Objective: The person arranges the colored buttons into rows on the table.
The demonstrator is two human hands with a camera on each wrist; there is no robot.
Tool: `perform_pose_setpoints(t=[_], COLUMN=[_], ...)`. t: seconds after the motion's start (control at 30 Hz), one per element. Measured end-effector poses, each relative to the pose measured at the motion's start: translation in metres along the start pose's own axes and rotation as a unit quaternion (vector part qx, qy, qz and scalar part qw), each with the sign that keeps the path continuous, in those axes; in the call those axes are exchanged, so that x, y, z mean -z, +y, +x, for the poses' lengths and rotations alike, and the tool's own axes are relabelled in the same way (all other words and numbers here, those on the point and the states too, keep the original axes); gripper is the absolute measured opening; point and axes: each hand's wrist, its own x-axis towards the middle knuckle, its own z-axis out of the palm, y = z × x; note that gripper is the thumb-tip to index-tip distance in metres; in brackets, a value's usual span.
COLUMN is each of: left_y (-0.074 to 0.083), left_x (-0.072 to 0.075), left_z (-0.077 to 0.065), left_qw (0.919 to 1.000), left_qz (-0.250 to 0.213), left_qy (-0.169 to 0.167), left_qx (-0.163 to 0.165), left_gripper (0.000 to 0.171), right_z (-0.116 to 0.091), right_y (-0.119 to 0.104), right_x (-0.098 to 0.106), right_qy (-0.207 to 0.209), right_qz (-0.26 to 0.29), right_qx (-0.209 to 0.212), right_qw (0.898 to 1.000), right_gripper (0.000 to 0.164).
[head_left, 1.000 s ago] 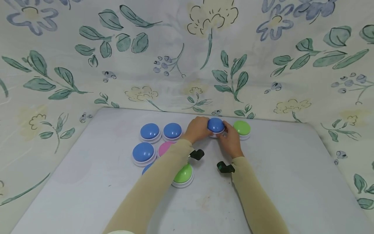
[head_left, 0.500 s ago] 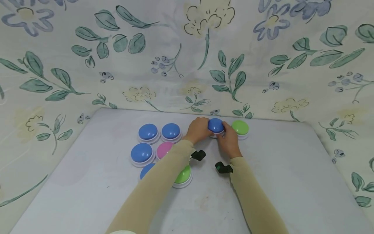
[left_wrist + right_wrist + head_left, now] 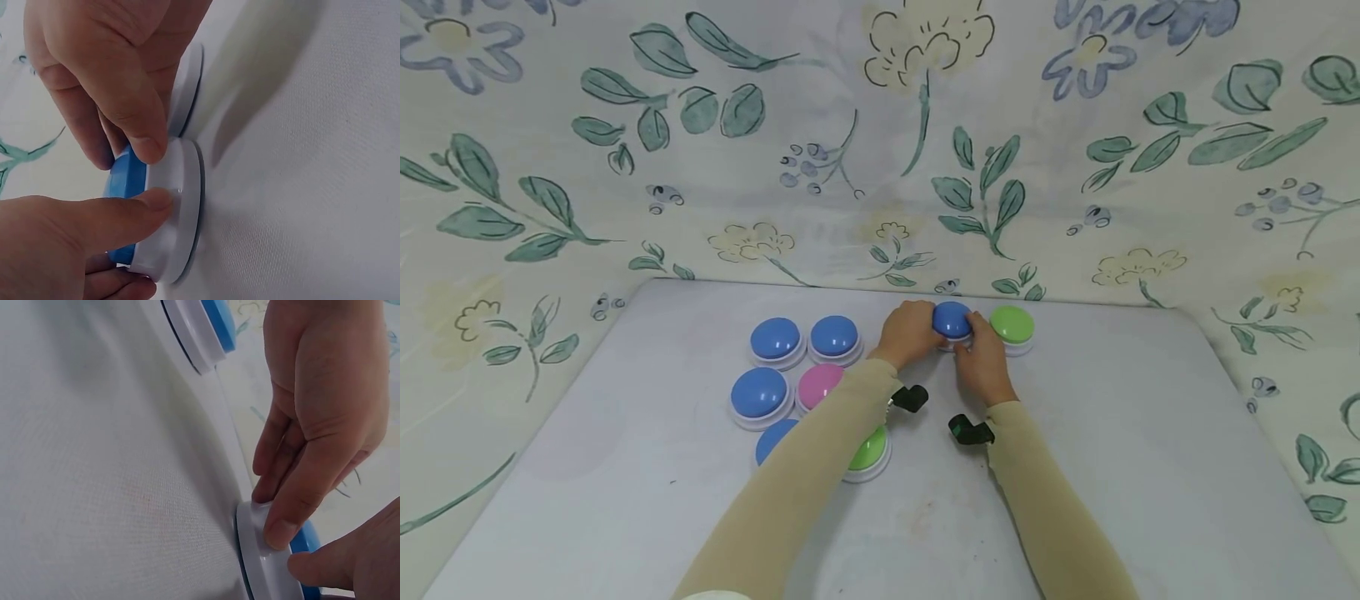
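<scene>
Head view: blue dome button [image 3: 952, 320], upper centre of tabletop [image 3: 1150, 417], pinched at its white rim by both hands [image 3: 910, 333] [image 3: 981, 362]; risk: uneven grip may knock neighbouring green button [image 3: 1011, 325].

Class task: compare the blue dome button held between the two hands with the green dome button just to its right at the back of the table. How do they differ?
The blue dome button is blue; the green dome button is green. The left hand and right hand grip the blue one's white base; the green one sits untouched. Both are domes on white bases.
</scene>
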Motion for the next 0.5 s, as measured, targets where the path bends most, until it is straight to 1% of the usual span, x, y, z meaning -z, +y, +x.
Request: perform_pose_setpoints(t=[0.2, 0.5], left_y=[0.0025, 0.0038], left_x=[-0.0003, -0.0029], left_z=[-0.0004, 0.0011], left_qw=[1.0, 1.0], left_qz=[-0.004, 0.005], left_qy=[-0.001, 0.002], left_qx=[-0.003, -0.004], left_gripper=[0.038, 0.035], right_z=[-0.0016, -0.0002], right_y=[-0.0003, -0.0015], right_x=[0.0007, 0.0018], right_qy=[-0.006, -0.02], right_qz=[-0.007, -0.026], right_qx=[0.001, -0.01], right_qw=[1.0, 0.999], right_gripper=[0.058, 0.062])
